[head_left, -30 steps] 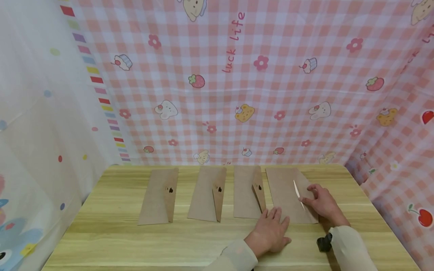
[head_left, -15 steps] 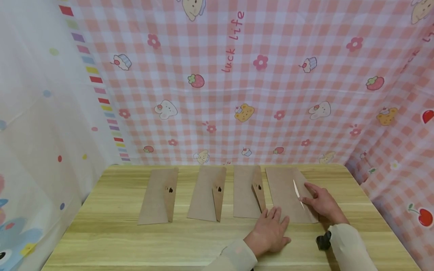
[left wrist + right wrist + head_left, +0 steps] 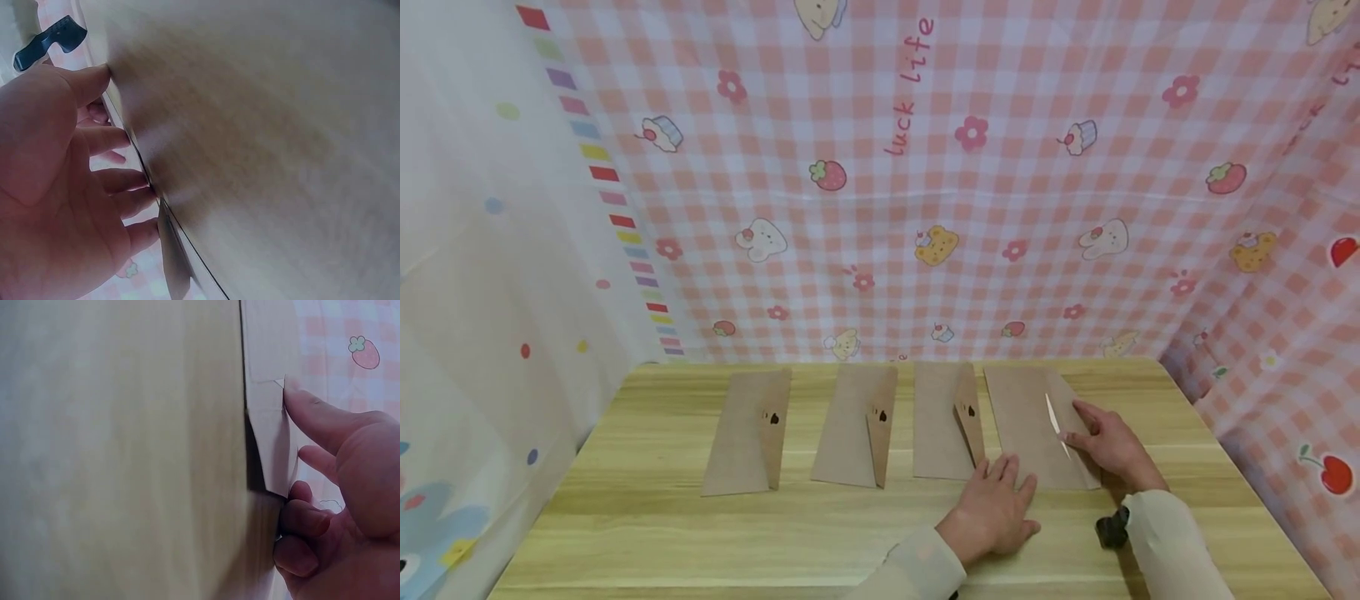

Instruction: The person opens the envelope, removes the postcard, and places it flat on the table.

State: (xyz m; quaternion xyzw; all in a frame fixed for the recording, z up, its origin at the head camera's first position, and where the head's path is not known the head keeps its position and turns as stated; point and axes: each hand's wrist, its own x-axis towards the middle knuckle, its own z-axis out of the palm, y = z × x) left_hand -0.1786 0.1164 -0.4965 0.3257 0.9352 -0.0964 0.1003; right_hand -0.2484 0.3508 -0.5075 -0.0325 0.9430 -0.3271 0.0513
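Observation:
My right hand (image 3: 1112, 446) touches the flap of the rightmost brown paper bag (image 3: 1018, 429), which lies flat. Its thumb is at the flap's edge beside a thin bright slit, and the index finger reaches forward along the flap. In the right wrist view the bag's folded end (image 3: 269, 437) stands slightly off the table, while the lower fingers of the right hand (image 3: 369, 481) curl beside it. Palm down, my left hand (image 3: 992, 508) rests with spread fingers. Its fingertips overlap the near corner of the third bag (image 3: 936, 421) and the rightmost bag's near edge.
Two more brown bags, one at the far left (image 3: 737, 433) and one beside it (image 3: 846, 429), lie on the wooden table (image 3: 700, 542), each with a folded flap and a small black print. A pink checked curtain (image 3: 880, 208) hangs right behind the table.
My right index finger has straightened and shifted slightly left along the flap. The head view has moved a little; the left hand and the bags stay in place.

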